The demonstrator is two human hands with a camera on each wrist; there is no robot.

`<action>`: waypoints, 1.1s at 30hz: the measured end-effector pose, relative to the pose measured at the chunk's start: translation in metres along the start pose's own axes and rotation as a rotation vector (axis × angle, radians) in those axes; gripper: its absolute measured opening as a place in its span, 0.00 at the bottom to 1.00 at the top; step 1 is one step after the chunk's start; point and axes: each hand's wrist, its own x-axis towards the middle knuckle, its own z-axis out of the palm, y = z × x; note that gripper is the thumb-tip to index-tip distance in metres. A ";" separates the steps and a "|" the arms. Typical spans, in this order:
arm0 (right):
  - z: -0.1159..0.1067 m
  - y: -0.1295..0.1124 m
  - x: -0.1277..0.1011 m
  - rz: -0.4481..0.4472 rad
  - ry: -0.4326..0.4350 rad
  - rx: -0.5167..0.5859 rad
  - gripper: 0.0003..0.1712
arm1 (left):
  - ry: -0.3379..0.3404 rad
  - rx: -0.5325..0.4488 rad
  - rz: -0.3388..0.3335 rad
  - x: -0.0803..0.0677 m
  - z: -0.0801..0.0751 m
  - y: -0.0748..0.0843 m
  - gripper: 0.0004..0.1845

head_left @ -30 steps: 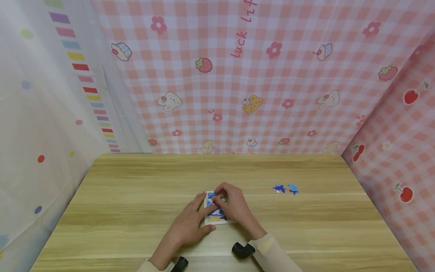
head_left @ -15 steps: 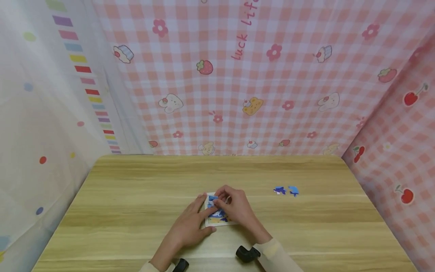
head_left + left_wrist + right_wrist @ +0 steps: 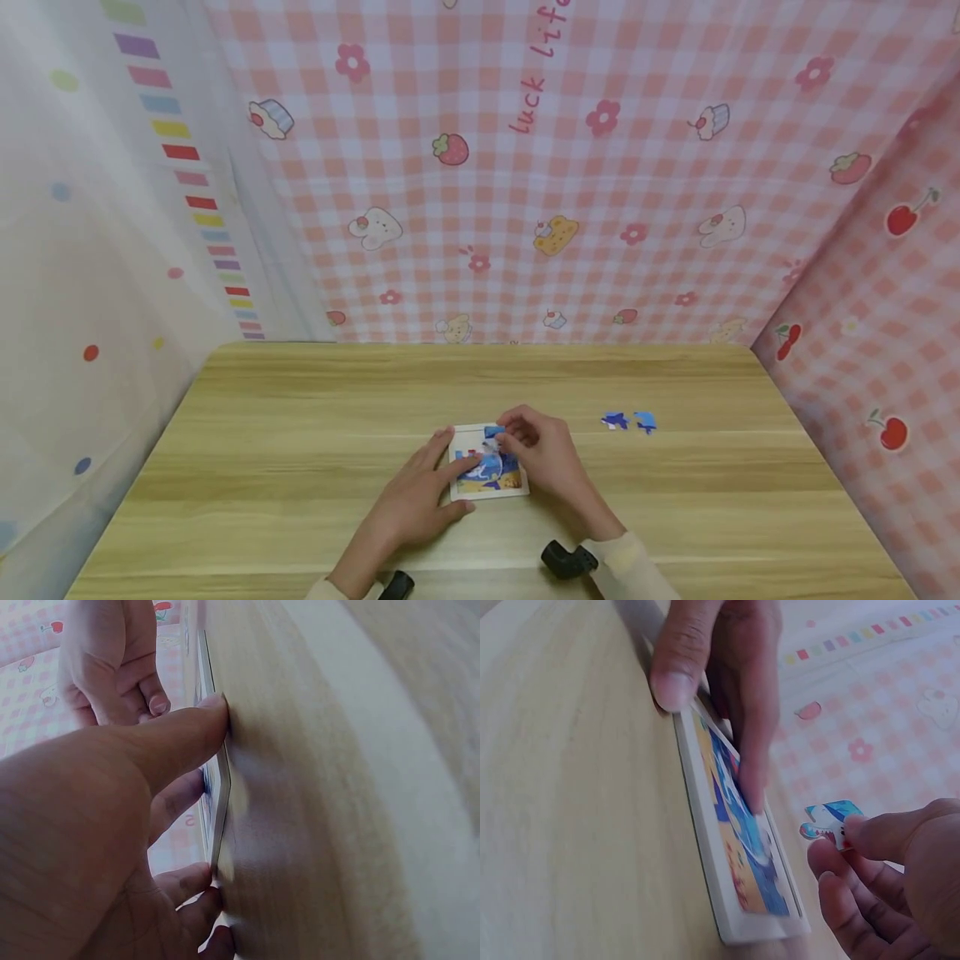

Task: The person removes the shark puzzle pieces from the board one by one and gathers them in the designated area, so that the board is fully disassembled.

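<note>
A small white-framed jigsaw puzzle tray point(image 3: 491, 495) lies on the table, its lower part filled with a sea picture. My left hand point(image 3: 420, 496) rests along the tray's left side, the index finger reaching straight over the picture and the thumb by the near edge. Above the tray's top right, my right hand point(image 3: 551, 458) pinches a blue and white puzzle piece point(image 3: 831, 819) between thumb and fingers; the right wrist view shows it held apart from the tray. In the left wrist view the tray's edge point(image 3: 220, 795) appears edge-on, with the left thumb against it.
Two loose blue puzzle pieces, one point(image 3: 615, 421) and another point(image 3: 645, 422), lie side by side on the wooden table point(image 3: 337, 400) to the right of the tray. A pink checked curtain point(image 3: 510, 192) hangs behind the table. Black wrist mounts point(image 3: 567, 560) sit at both sleeves.
My right hand has moved right from the tray's upper left, carrying the puzzle piece in its pinch. More of the tray and picture shows. The left hand stays in place.
</note>
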 end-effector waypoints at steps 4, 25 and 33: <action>-0.006 0.005 0.000 0.013 0.021 0.031 0.10 | -0.002 -0.004 -0.003 0.000 0.000 0.001 0.33; -0.045 0.034 -0.004 0.108 0.104 -0.022 0.12 | -0.018 0.004 -0.020 0.000 0.002 -0.001 0.33; -0.066 0.046 -0.004 0.128 0.129 -0.071 0.13 | -0.016 0.004 -0.030 0.000 0.002 -0.001 0.33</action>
